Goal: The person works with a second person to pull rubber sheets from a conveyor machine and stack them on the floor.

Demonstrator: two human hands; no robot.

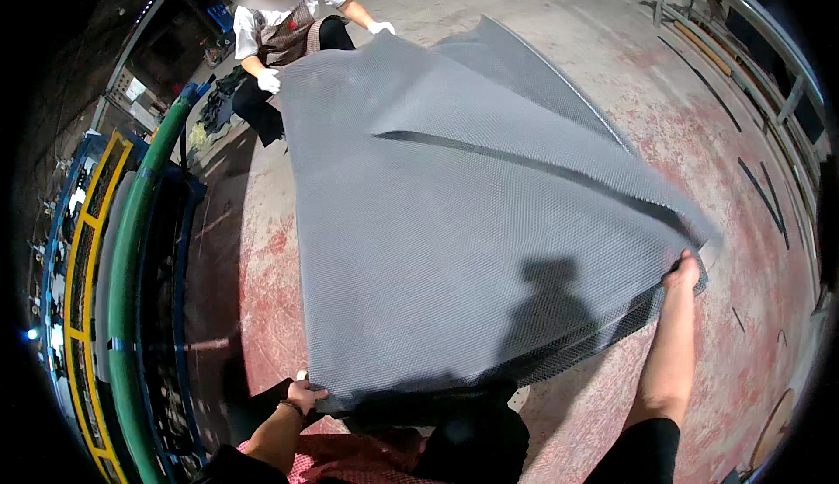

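Note:
A large grey mesh sheet (419, 213) spreads out in front of me, with a long raised fold running across its right half. My left hand (304, 394) is closed on its near left corner. At the near right corner, my right hand (683, 271) grips the edge, where the layers bunch up and a dark underside shows. Across from me a crouching person in white gloves holds the far edge, one glove (268, 80) at the far left corner and the other glove (380, 27) farther right along it. My shadow falls on the mesh.
To the left stands a rack with a long green roll (131, 292) and a yellow ladder-like frame (83, 309). A metal railing (778, 38) curves along the right. Thin dark strips (769, 195) lie on the worn reddish concrete floor (271, 309).

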